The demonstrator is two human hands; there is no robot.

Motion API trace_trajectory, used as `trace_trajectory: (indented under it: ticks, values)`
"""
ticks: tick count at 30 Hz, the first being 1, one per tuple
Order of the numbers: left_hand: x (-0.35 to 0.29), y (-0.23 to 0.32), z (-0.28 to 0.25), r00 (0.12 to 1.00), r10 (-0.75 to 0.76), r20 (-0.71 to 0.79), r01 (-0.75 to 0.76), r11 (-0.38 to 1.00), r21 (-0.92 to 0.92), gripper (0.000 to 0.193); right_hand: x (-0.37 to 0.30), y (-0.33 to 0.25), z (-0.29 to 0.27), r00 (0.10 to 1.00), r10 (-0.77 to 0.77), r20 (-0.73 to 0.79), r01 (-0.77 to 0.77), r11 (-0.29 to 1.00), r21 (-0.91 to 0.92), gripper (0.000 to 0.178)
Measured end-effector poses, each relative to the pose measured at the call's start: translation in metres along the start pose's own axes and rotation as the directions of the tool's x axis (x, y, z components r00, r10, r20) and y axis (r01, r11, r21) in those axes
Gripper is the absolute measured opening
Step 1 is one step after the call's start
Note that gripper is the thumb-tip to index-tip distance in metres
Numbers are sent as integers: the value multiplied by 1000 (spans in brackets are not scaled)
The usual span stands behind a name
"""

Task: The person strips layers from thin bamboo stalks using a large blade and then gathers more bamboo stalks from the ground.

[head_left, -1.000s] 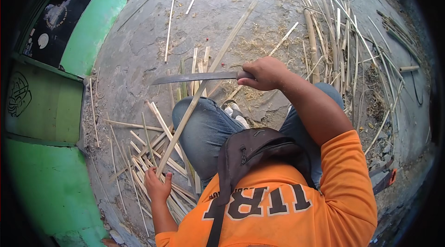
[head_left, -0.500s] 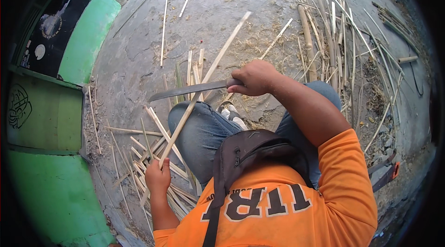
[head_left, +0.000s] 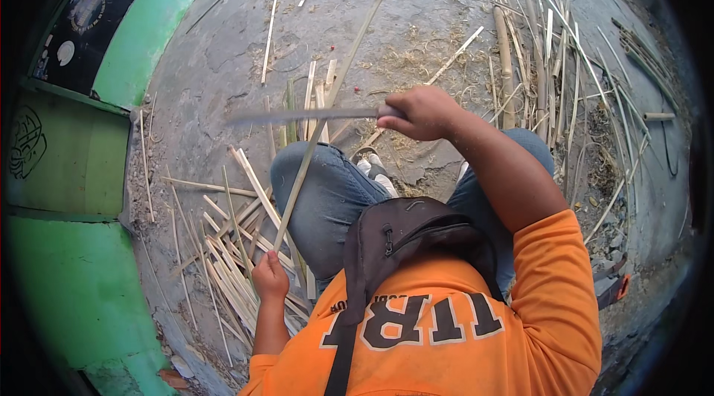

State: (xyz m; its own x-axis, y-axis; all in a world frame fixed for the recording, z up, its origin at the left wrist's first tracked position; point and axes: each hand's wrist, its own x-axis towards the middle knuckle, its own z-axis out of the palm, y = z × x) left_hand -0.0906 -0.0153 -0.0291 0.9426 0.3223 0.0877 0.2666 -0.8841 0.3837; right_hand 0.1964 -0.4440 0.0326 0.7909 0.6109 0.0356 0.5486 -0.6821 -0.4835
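My right hand (head_left: 420,112) grips the handle of a long knife (head_left: 305,115), its blade stretching left, level and blurred. My left hand (head_left: 269,275) holds the near end of a long bamboo strip (head_left: 327,106) that slants up and away over my left knee (head_left: 309,173). The blade crosses the strip about halfway along it. I sit on the ground in blue jeans and an orange shirt, a dark bag (head_left: 405,236) hanging at my chest.
A pile of split bamboo slats (head_left: 230,247) lies by my left side. More bamboo canes and strips (head_left: 535,54) are scattered over the concrete ground at the upper right. A green wall (head_left: 67,173) runs along the left.
The knife has shifted a little nearer along the strip and now looks blurred. My left hand keeps its hold on the strip's near end.
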Motion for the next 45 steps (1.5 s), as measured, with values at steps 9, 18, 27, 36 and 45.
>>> trace_trajectory:
  ticks: [9,18,27,36,45]
  values:
    - [2,-7,-1,999,-5,40,6,1000,-21,55,7,-12,15,998,-54,-36,51,996,-78,51]
    - [7,1,-8,998,-9,62,11,999,-34,55,15,5,28,983,-4,-183,-8,998,-61,54]
    - [9,0,-7,999,12,53,-10,999,-38,57,19,15,12,992,49,-113,-58,996,-75,54]
    - [7,0,-9,998,1,62,5,996,-93,58,15,-11,23,992,-125,-34,120,986,-116,50]
    - [14,-3,-11,992,-50,116,56,997,-48,58,12,2,8,988,55,-146,-54,998,15,51]
